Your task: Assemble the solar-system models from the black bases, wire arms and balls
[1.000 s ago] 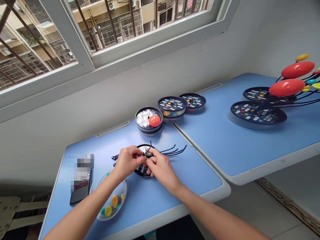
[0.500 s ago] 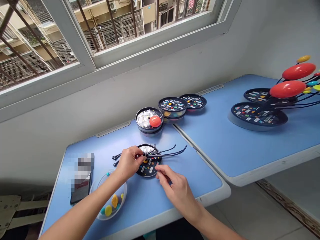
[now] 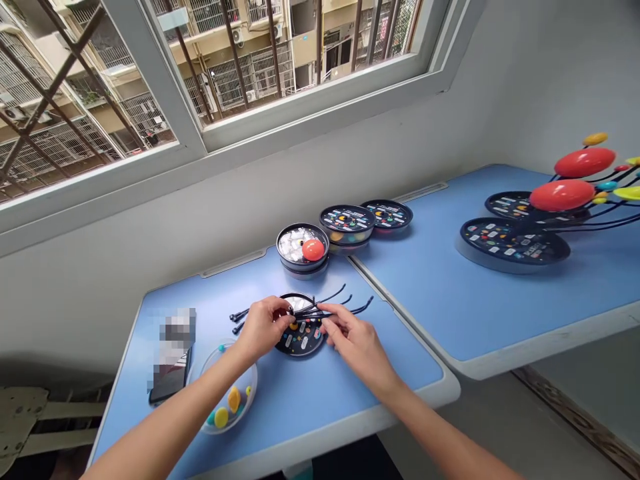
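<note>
Over a round black base (image 3: 299, 345), printed with coloured planets and white labels, my left hand (image 3: 265, 327) pinches a bundle of thin black rods (image 3: 356, 309) near their joined end. The thumb and fingers partly hide that joint. My right hand (image 3: 356, 341) is closed around the same rods, just right of the base's centre; the exact contact is hard to see. Curved rod tips fan out beyond my right hand, and other rod ends (image 3: 239, 315) stick out left of my left hand. Beneath my left forearm stands a clear bowl (image 3: 256, 380) holding yellow, orange and teal balls.
A phone (image 3: 170, 390) lies at the left. Behind my hands are a round case (image 3: 303, 267) with a red ball (image 3: 313, 250) on top and more round black bases (image 3: 347, 218). On the right-hand table stand two assembled planet models (image 3: 515, 243). A seam divides the tables.
My right hand has moved up from the base's right edge onto the black rods. The rods on the right have shifted slightly. My left hand keeps its pinch. The camera view has tilted a little.
</note>
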{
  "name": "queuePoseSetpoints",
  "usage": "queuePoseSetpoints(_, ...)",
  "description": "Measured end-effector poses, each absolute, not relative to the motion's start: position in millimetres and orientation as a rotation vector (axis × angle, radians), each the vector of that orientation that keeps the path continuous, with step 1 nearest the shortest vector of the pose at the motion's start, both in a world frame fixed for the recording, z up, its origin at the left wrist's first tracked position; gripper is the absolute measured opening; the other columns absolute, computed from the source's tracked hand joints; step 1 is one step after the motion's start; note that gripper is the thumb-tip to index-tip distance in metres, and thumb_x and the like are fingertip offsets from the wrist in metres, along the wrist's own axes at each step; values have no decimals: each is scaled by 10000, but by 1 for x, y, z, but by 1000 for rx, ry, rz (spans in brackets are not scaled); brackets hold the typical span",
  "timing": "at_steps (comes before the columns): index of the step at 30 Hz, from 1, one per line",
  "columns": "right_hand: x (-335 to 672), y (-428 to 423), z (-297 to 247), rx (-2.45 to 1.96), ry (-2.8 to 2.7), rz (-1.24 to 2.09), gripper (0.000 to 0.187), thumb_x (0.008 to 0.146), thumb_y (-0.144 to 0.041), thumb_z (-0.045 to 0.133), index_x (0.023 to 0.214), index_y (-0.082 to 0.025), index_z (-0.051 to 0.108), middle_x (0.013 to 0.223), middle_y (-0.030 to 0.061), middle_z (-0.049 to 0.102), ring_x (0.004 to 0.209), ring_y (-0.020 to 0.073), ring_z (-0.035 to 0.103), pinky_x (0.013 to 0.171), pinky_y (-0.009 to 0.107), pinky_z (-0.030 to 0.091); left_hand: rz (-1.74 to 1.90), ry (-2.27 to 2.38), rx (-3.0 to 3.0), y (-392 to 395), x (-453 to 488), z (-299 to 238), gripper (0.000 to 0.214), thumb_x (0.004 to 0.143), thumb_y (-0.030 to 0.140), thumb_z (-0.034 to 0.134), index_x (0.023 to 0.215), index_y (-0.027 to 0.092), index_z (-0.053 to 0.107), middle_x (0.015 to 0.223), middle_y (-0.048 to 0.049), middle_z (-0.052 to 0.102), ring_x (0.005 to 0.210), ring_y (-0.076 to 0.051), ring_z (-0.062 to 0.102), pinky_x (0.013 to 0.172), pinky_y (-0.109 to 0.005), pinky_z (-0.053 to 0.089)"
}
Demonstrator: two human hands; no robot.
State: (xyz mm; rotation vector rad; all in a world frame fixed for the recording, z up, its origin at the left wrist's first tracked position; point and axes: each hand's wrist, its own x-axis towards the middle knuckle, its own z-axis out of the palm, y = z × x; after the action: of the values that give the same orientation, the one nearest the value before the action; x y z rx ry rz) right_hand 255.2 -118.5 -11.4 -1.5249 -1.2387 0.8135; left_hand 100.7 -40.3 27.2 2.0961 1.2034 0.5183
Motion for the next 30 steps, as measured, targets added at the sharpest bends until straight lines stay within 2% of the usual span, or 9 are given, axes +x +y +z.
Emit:
queuePoseSetpoints(4, 253, -128, -12, -1550, -1278, 758, 241, 803, -275, 422, 964, -197, 583, 644, 15, 659, 494, 152, 576, 507, 271, 472, 549, 1212, 2121, -32, 87, 34, 213, 680, 169, 622, 883, 177, 687, 660, 13, 610, 553, -103, 498, 534, -209, 413)
queuePoseSetpoints(6, 253, -136, -14, -1565, -1296, 694, 217, 806, -296, 432, 919, -207, 595, 631, 17, 653, 497, 158, 581, 513, 274, 476, 563, 1272, 2143, -23, 70, 42, 217, 698, 187, 600, 893, 177, 695, 681, -1, 636, 558, -108, 516, 543, -213, 422)
queuePoseSetpoints(9, 253, -149, -21, -1574, -1313, 613, 215, 811, -334, 445, 861, -218, 619, 617, 21, 649, 484, 159, 582, 503, 269, 482, 461, 1484, 2177, -8, 39, 53, 202, 733, 198, 525, 810, 164, 709, 682, -27, 662, 582, -128, 556, 554, -221, 430)
queuePoseSetpoints(13, 256, -158, -35, -1557, -1349, 604, 209, 810, -350, 471, 841, -227, 637, 607, 20, 660, 464, 156, 584, 482, 253, 495, 240, 1565, 2234, 4, 11, 51, 166, 644, 154, 566, 698, 194, 717, 611, -7, 637, 550, -135, 539, 531, -224, 397)
queuePoseSetpoints(17, 257, -159, -41, -1575, -1369, 621, 195, 808, -343, 484, 842, -231, 639, 609, 17, 668, 473, 156, 601, 492, 244, 508, 185, 1562, 2237, 9, 6, 37, 193, 546, 89, 590, 647, 198, 712, 611, -8, 623, 540, -138, 513, 520, -230, 370)
queuePoseSetpoints(22, 254, -160, -34, -1586, -1310, 596, 222, 800, -355, 467, 800, -220, 642, 576, 22, 658, 443, 151, 581, 459, 239, 499, 211, 1515, 2186, 14, 5, 29, 159, 542, 94, 569, 596, 187, 686, 562, -1, 602, 543, -141, 509, 528, -234, 376)
queuePoseSetpoints(25, 253, -160, -32, -1592, -1304, 596, 226, 798, -353, 466, 797, -214, 644, 574, 21, 655, 444, 144, 578, 453, 228, 492, 257, 1507, 2115, 17, -2, 33, 139, 592, 155, 569, 653, 177, 692, 566, -1, 608, 548, -139, 520, 534, -240, 393)
queuePoseSetpoints(27, 253, -159, -33, -1583, -1304, 597, 229, 796, -352, 465, 795, -211, 646, 571, 18, 652, 442, 138, 571, 453, 221, 487, 337, 1473, 2005, 15, -4, 40, 193, 635, 209, 574, 776, 170, 699, 598, -3, 615, 559, -133, 528, 536, -242, 408)
queuePoseSetpoints(30, 252, -158, -33, -1566, -1304, 621, 232, 795, -346, 463, 792, -206, 648, 569, 16, 649, 440, 132, 564, 458, 215, 483, 577, 1273, 1579, 6, 4, 53, 253, 611, 263, 668, 835, 149, 694, 637, -16, 618, 595, -128, 537, 553, -249, 427)
